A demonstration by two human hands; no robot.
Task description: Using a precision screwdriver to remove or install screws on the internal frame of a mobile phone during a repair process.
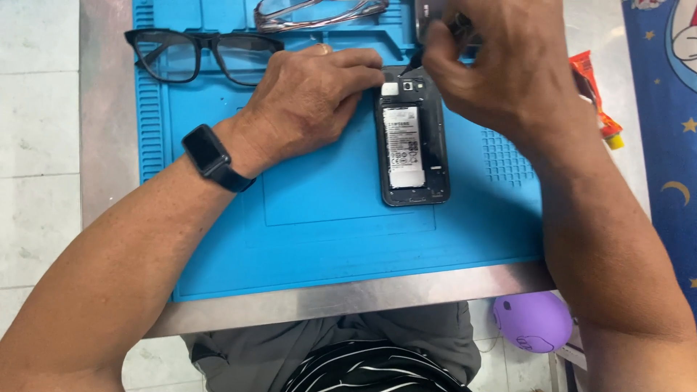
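An opened phone (414, 149) lies face down on a blue work mat (327, 218), its back cover off and its white-labelled battery showing. The left hand (312, 98), a dark smartwatch (210, 156) on its wrist, rests on the mat with its fingertips against the phone's upper left corner. The right hand (501, 62) hovers over the phone's top edge, pinching a small dark tool. Black-framed glasses (200, 54) and a second, lighter pair (319, 13) lie at the mat's far edge. An orange tube (597, 101) lies to the right.

Bare forearms, black smartwatch (207, 152) on the left wrist, grey shorts (334, 334), black top with white stripes (370, 370)
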